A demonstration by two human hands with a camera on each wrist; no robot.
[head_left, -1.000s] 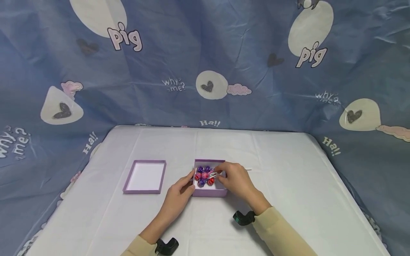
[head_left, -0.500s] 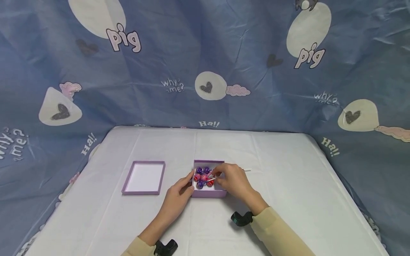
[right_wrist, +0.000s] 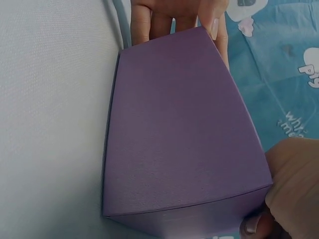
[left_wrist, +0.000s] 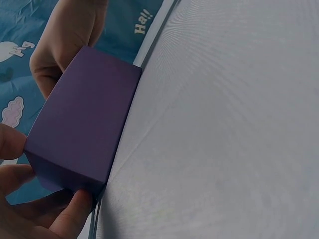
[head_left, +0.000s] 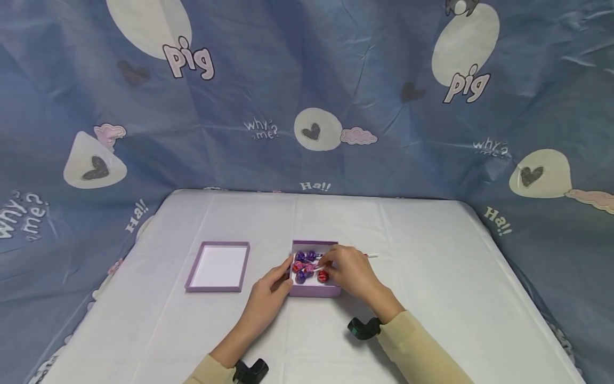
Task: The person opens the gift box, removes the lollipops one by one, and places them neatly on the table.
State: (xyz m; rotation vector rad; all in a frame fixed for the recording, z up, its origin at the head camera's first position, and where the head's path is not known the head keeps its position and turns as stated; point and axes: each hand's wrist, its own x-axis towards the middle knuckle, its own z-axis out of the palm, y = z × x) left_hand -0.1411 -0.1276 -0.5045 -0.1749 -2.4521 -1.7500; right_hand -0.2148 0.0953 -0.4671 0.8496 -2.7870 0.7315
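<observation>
Left hand braces the near-left wall of the purple box, fingers curled on it; right hand reaches in from the right, its grip pinching a lollipop stick. Stick's long axis runs left-right, sweets lying left of that grip.

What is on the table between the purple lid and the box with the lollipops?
Only the left hand, gripping the box by its left side, reaches into that gap. The rest up to the lid is bare white tablecloth, as the head view shows.
</observation>
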